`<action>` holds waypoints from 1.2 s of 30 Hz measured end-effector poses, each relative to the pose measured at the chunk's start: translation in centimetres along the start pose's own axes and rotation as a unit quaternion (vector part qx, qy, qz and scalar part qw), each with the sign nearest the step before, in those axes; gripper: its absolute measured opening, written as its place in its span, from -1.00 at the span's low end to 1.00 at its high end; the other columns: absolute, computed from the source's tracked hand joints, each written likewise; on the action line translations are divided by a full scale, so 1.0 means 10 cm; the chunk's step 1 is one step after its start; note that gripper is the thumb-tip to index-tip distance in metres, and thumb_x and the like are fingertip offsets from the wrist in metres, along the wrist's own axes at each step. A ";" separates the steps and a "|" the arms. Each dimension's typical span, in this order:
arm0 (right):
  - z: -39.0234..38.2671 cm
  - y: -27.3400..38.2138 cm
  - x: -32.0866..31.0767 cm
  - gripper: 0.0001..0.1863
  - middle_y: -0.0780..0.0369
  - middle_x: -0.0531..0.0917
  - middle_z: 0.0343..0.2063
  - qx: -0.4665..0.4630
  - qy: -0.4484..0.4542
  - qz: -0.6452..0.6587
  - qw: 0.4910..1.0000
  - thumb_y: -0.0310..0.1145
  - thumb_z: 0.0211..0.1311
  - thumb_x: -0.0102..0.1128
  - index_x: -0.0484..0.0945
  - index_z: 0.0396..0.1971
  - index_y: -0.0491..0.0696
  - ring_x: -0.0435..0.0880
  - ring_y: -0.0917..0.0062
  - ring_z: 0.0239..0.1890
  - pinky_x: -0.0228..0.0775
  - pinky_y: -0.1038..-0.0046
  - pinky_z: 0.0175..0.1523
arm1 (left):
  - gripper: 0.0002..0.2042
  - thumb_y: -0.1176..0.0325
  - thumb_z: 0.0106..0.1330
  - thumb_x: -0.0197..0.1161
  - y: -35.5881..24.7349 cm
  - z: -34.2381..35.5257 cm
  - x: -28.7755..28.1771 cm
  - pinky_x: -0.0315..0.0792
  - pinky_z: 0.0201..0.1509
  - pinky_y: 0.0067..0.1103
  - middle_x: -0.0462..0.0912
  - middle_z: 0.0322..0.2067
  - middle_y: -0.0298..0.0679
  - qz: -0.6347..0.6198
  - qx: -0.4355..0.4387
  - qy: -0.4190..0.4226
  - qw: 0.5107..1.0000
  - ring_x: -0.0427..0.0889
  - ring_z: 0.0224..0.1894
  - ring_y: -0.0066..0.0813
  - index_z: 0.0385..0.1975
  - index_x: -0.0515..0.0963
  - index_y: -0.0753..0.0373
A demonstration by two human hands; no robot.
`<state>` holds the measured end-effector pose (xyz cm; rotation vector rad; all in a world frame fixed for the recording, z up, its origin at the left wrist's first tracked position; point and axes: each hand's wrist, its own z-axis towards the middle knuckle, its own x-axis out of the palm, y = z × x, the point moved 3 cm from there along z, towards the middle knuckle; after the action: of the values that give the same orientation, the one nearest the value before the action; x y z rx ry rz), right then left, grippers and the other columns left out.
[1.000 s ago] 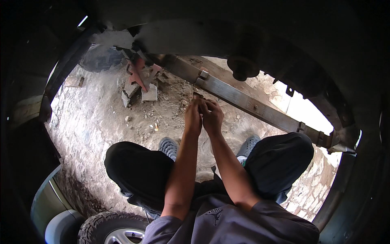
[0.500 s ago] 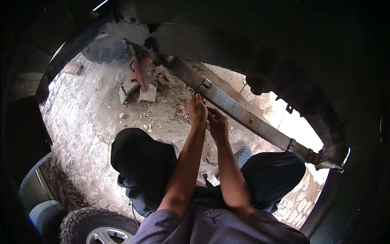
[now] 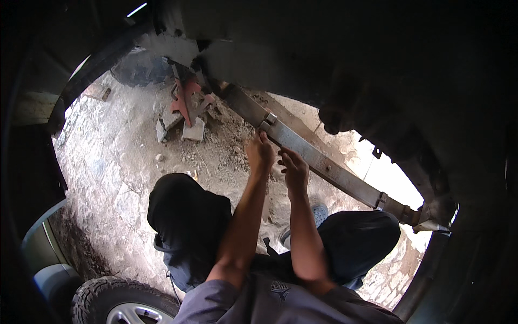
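Note:
A long, rust-stained metal leaf spring [image 3: 302, 148] runs diagonally across the view, with a metal clamp [image 3: 268, 121] on its upper left part. My left hand [image 3: 260, 154] is raised just below that clamp, its fingers closed; what they hold, if anything, is hidden. My right hand [image 3: 294, 167] is a little to the right, under the spring's lower edge, fingers partly bent and apart, with nothing visible in them. Both forearms reach up between my bent knees.
Dark vehicle body surrounds the opening. A red jack stand [image 3: 183, 108] stands among broken concrete blocks [image 3: 192, 130] on rough, dusty ground [image 3: 113, 162]. An off-road wheel [image 3: 100, 302] lies at lower left, beside a pale body panel [image 3: 43, 248].
My hands, clasped together a second ago, have separated. The right moved rightward and its fingers loosened; the left is now nearer the clamp. The view has shifted slightly.

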<state>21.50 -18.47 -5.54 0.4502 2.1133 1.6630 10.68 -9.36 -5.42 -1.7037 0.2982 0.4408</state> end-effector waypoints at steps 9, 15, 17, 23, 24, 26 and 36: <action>0.03 -0.13 0.03 -0.64 0.26 0.80 -0.07 0.016 0.016 0.002 1.000 -0.26 0.48 0.20 0.69 0.16 -0.07 0.76 0.61 -0.20 0.49 0.55 -0.21 | -0.48 0.11 0.61 -0.11 0.30 0.25 0.03 0.49 -0.05 0.01 0.70 -0.31 0.28 0.029 0.047 0.032 0.998 0.67 -0.19 0.37 -0.28 0.69 0.43; 0.06 -0.17 -0.01 -0.60 0.27 0.79 -0.06 0.041 -0.023 -0.019 0.999 -0.20 0.47 0.23 0.67 0.17 -0.08 0.74 0.60 -0.18 0.47 0.54 -0.18 | -0.57 0.10 0.62 0.00 0.41 -0.27 -0.04 0.50 -0.17 -0.24 0.69 -0.49 -0.05 -0.129 0.003 0.165 0.978 0.71 -0.36 -0.11 -0.23 0.66 0.35; 0.08 -0.23 0.03 -0.59 0.27 0.79 -0.10 0.038 -0.051 -0.092 0.994 -0.18 0.47 0.25 0.67 0.16 -0.10 0.75 0.60 -0.18 0.49 0.53 -0.16 | -0.62 0.12 0.63 0.05 0.59 -0.27 -0.05 0.49 -0.20 -0.38 0.72 -0.35 -0.18 -0.173 0.008 0.198 0.965 0.66 -0.32 -0.32 -0.15 0.66 0.34; -0.06 -0.32 0.23 -0.62 0.21 0.82 -0.17 0.057 -0.018 0.047 0.997 -0.25 0.40 0.38 0.69 0.09 -0.16 0.75 0.55 -0.13 0.51 0.49 0.03 | -0.62 0.13 0.66 0.04 0.75 -0.38 -0.05 0.47 -0.18 -0.50 0.61 -0.29 -0.27 -0.271 0.042 0.114 0.955 0.56 -0.28 -0.47 -0.13 0.63 0.36; -0.11 -0.26 0.28 -0.68 0.21 0.80 -0.19 0.047 -0.050 0.119 0.990 -0.33 0.37 0.41 0.69 0.01 -0.20 0.73 0.59 -0.15 0.50 0.54 0.01 | -0.62 0.13 0.66 0.04 0.81 -0.38 -0.05 0.46 -0.18 -0.53 0.58 -0.30 -0.26 -0.286 0.060 0.082 0.953 0.56 -0.27 -0.48 -0.13 0.62 0.36; -0.15 -0.13 0.35 -0.73 0.22 0.79 -0.20 -0.023 -0.031 0.174 0.984 -0.35 0.38 0.41 0.70 -0.05 -0.21 0.73 0.59 -0.17 0.51 0.55 -0.02 | -0.65 0.19 0.66 0.04 0.81 -0.40 0.00 0.40 -0.04 -0.45 0.53 -0.31 -0.20 -0.202 0.109 0.125 0.965 0.53 -0.11 -0.41 -0.22 0.58 0.38; 0.25 0.41 0.40 -0.78 0.19 0.82 -0.29 -0.245 -0.056 -0.234 0.939 -0.25 0.26 0.49 0.77 -0.16 -0.02 0.82 0.37 -0.29 0.60 0.37 -0.14 | -0.68 0.16 0.64 0.10 0.57 -0.51 -0.03 0.39 -0.29 -0.63 0.63 -0.25 -0.40 -0.351 -0.005 0.158 0.923 0.50 -0.32 -0.70 0.11 0.61 0.24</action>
<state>19.32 -13.41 -2.55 -0.1075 1.4875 1.7307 8.59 -15.42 -9.66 -1.7584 -0.0986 -0.3654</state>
